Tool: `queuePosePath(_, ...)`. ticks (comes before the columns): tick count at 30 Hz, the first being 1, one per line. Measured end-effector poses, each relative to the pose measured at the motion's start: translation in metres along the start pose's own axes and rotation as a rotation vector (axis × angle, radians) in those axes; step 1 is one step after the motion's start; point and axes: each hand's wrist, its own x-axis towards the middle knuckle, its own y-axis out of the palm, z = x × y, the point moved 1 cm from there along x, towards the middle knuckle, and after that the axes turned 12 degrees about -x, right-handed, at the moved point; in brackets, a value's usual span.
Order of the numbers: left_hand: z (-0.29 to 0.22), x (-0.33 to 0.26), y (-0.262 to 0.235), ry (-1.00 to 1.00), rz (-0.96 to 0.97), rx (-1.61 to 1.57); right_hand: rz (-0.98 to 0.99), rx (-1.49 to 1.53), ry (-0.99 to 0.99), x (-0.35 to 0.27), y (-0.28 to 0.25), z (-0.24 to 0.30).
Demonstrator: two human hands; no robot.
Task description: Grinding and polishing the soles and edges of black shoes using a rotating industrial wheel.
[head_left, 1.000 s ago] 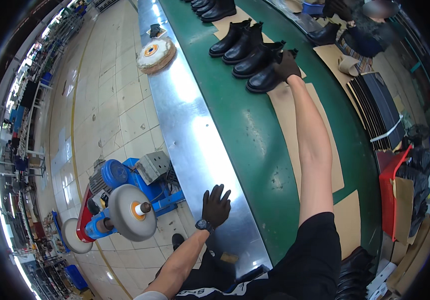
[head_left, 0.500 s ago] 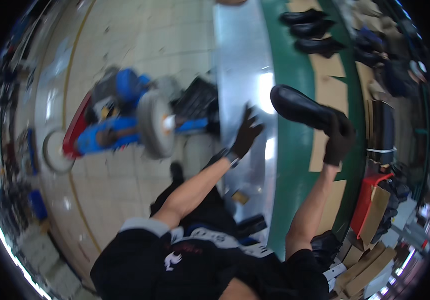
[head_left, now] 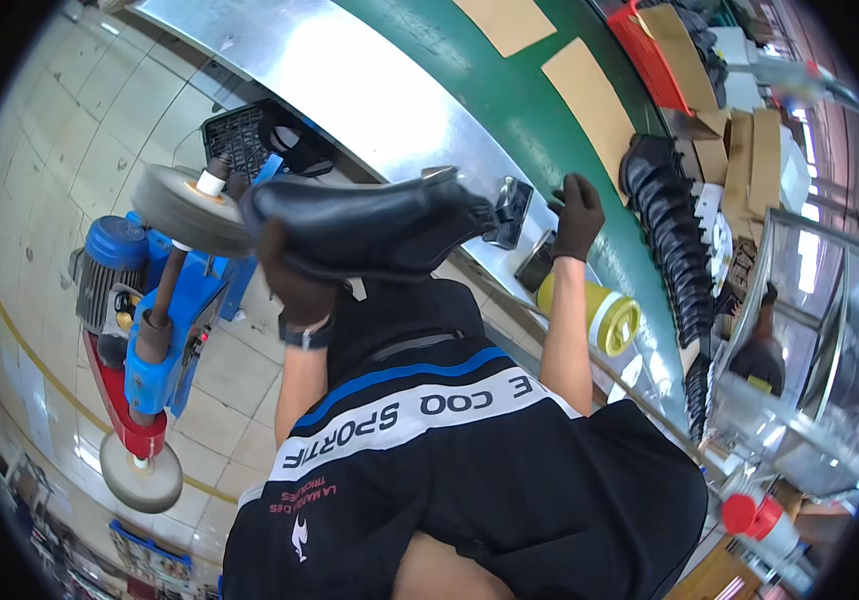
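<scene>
My left hand (head_left: pixel 298 280), in a dark glove, is closed around the front part of a black leather ankle boot (head_left: pixel 375 225). The boot lies sideways in front of my waist, its toe to the left and its top opening to the right. Beside the toe is the pale polishing wheel (head_left: pixel 185 210) of a blue machine; whether they touch I cannot tell. My right hand (head_left: pixel 580 218), also gloved, hovers over the bench edge with loosely bent fingers and nothing visible in them. Near it are a small dark box (head_left: pixel 510 212) and a yellow-green canister (head_left: pixel 600 312).
The machine's blue motor (head_left: pixel 115 255) and second wheel (head_left: pixel 142 472) stand at the left. A shiny metal ledge (head_left: pixel 350 75) runs along a green bench top (head_left: pixel 450 50) with cardboard sheets (head_left: pixel 590 110). Several black boots (head_left: pixel 670 240) line its far side, near a red crate (head_left: pixel 650 60).
The boot has passed from my right hand, over the green bench, to my left hand by the wheel. My right hand is now without it. The view has turned.
</scene>
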Motion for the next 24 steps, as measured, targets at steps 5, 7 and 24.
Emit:
queuePosePath(5, -0.07, -0.006, -0.03, -0.352, -0.293, -0.754, 0.104, -0.755, 0.156, 0.028, -0.017, -0.18)
queuePosePath(7, -0.085, -0.004, -0.053, -0.312, -0.417, -0.732, 0.215, -0.733, 0.233, 0.042, -0.002, -0.188)
queuePosePath(24, -0.102, -0.121, -0.191, 0.166, -0.664, -0.565, 1.051, -0.505, -0.597, -0.162, 0.212, -0.048)
